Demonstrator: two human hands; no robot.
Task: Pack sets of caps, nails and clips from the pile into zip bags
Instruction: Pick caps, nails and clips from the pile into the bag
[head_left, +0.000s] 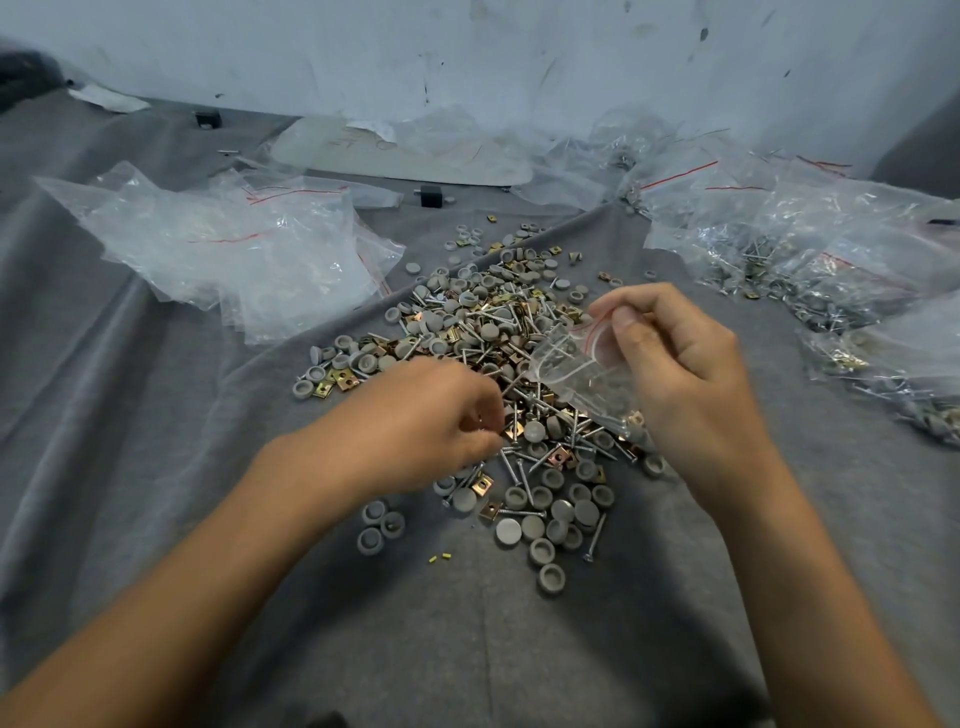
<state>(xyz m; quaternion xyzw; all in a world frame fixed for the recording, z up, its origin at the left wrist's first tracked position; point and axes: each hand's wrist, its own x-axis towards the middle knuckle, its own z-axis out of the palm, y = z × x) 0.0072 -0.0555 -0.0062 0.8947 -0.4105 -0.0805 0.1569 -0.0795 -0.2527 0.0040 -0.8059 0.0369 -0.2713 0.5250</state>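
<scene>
A pile (498, 332) of grey round caps, silver nails and brass-coloured square clips lies on the grey cloth in the middle. My right hand (680, 374) grips a small clear zip bag (582, 374) with a red zip line, its mouth held open and pointing left over the pile; a few pieces lie in its bottom. My left hand (431, 415) hovers over the near side of the pile with its fingers curled, pinching small silver pieces at its fingertips. Loose grey caps (550, 525) are scattered nearest to me.
A heap of empty zip bags (234, 249) lies at the left. Filled bags (810, 249) are stacked at the right and far right. A white board (395, 150) and two small black blocks (431, 196) sit near the wall. The grey cloth (467, 649) covers the surface.
</scene>
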